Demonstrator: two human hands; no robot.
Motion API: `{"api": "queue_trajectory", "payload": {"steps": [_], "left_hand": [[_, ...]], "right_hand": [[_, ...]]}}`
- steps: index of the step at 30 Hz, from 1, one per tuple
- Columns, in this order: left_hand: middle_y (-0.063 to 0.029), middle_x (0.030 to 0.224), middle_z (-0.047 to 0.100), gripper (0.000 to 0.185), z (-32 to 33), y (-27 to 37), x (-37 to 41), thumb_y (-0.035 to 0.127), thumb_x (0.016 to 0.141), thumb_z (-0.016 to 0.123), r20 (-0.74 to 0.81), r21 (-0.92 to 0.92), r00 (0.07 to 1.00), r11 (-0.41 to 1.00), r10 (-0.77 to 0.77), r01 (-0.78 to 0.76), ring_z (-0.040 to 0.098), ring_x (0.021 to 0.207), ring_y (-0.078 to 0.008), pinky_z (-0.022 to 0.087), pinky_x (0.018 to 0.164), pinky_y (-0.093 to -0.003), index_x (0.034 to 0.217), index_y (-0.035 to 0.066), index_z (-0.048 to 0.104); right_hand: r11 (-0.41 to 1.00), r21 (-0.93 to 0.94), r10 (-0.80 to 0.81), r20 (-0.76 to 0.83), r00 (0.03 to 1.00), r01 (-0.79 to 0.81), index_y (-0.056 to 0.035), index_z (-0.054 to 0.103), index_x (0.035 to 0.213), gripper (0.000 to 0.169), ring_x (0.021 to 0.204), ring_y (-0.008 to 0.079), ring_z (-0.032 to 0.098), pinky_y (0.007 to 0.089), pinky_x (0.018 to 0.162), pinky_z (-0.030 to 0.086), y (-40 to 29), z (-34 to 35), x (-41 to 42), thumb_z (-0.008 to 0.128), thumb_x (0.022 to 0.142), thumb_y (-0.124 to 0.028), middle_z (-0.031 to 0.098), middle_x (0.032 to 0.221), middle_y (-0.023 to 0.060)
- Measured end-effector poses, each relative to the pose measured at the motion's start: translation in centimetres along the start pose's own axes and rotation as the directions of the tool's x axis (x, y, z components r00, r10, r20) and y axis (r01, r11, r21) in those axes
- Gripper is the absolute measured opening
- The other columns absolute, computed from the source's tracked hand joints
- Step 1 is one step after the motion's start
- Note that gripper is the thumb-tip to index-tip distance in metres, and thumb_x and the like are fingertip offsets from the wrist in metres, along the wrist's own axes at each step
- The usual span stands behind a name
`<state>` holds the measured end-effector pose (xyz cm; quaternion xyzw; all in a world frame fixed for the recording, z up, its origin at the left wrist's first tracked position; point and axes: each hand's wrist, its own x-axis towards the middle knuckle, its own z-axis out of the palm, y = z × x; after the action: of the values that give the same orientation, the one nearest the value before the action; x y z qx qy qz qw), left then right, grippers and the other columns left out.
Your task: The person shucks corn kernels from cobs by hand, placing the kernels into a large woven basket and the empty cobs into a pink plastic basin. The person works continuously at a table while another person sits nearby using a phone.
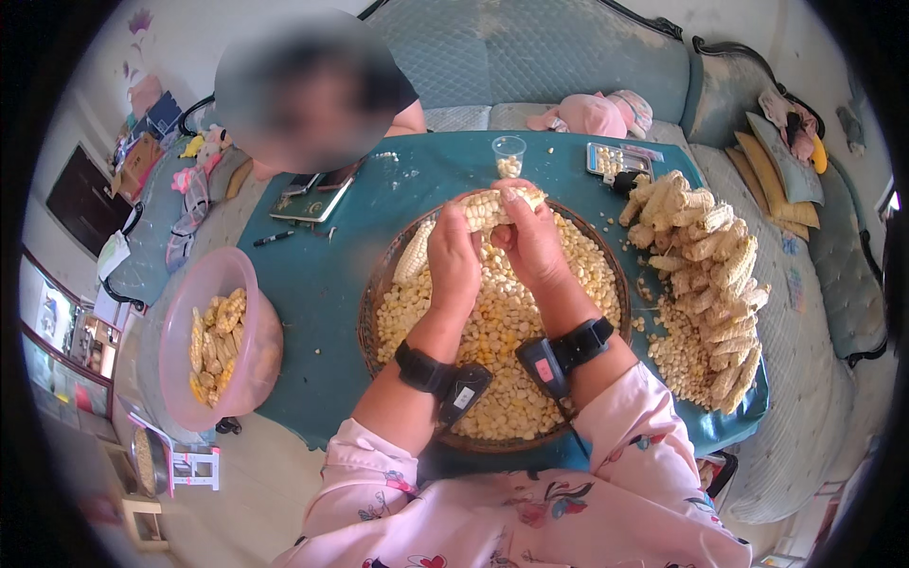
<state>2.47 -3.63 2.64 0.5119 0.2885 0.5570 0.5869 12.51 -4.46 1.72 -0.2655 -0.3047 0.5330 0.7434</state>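
Note:
Over a round woven basket (625, 312) full of loose corn kernels (497, 334), both my hands hold one pale, partly shelled corn cob (486, 211). My left hand (456, 248) grips its left end. My right hand (527, 238) is closed round the right part, the thumb pressing on top. Bare cob shows near the right end. A second, whole ear of white corn (414, 253) lies on the kernels at the basket's left side. A device is strapped to each of my wrists.
A pink plastic bowl (172, 348) with corn ears stands left. Stripped cobs (710, 248) are heaped right, beside loose kernels (682, 362). Beyond the basket are a clear plastic cup (509, 150) and a compartment box (618, 160). A notebook (312, 202) and a pen (273, 238) lie near another person (405, 113).

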Motion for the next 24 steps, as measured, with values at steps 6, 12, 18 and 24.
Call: {"api": "queue_trajectory", "payload": {"steps": [6, 12, 18, 24], "left_hand": [[0.0047, 0.076, 0.052, 0.037, -1.3, -1.0, 0.6, 0.035, 0.095, 0.034, 0.060, -0.152, 0.997, 0.987, -0.044, 0.053, 0.040, 0.058, -0.0004, 0.030, 0.046, -0.0148, 0.104, 0.007, 0.056], [0.0047, 0.064, 0.044, 0.039, -1.2, -0.7, 0.7, 0.045, 0.090, 0.041, 0.106, -0.042, 0.960, 0.964, -0.258, 0.264, 0.032, 0.047, -0.0010, 0.023, 0.040, -0.0155, 0.108, 0.012, 0.053], [0.0056, 0.077, 0.043, 0.036, -0.7, -0.6, 0.1, 0.041, 0.092, 0.039, 0.170, -0.143, 0.964, 0.962, -0.206, 0.231, 0.036, 0.059, -0.0005, 0.026, 0.046, -0.0138, 0.115, 0.015, 0.049], [0.0052, 0.075, 0.040, 0.036, -0.3, -0.1, -0.1, 0.039, 0.094, 0.034, 0.276, -0.170, 0.949, 0.964, -0.153, 0.206, 0.034, 0.058, -0.0007, 0.027, 0.047, -0.0144, 0.118, 0.015, 0.047]], "right_hand": [[1.000, -0.009, -0.018, -0.011, 1.000, 0.018, -0.0095, 0.053, 0.095, 0.014, 0.050, 0.0038, 0.039, 0.0184, 0.044, 0.032, 0.0, 0.4, 0.0, 0.058, 0.084, -0.017, 0.048, 0.068, -0.0043], [0.990, -0.138, -0.010, 0.024, 1.000, 0.013, -0.0090, 0.054, 0.098, 0.016, 0.052, 0.0037, 0.040, 0.0179, 0.045, 0.033, -0.1, -0.5, 0.2, 0.057, 0.084, -0.016, 0.052, 0.072, -0.0032], [1.000, -0.026, -0.015, 0.062, 0.998, 0.017, -0.0074, 0.053, 0.100, 0.016, 0.055, 0.0045, 0.044, 0.0173, 0.047, 0.034, -0.4, -0.5, 0.3, 0.053, 0.085, -0.013, 0.056, 0.080, 0.0004], [1.000, -0.004, -0.015, 0.076, 0.997, 0.016, -0.0061, 0.052, 0.100, 0.016, 0.062, 0.0062, 0.051, 0.0184, 0.048, 0.038, -0.8, -1.1, 0.4, 0.052, 0.085, -0.012, 0.057, 0.082, 0.0026]]}}
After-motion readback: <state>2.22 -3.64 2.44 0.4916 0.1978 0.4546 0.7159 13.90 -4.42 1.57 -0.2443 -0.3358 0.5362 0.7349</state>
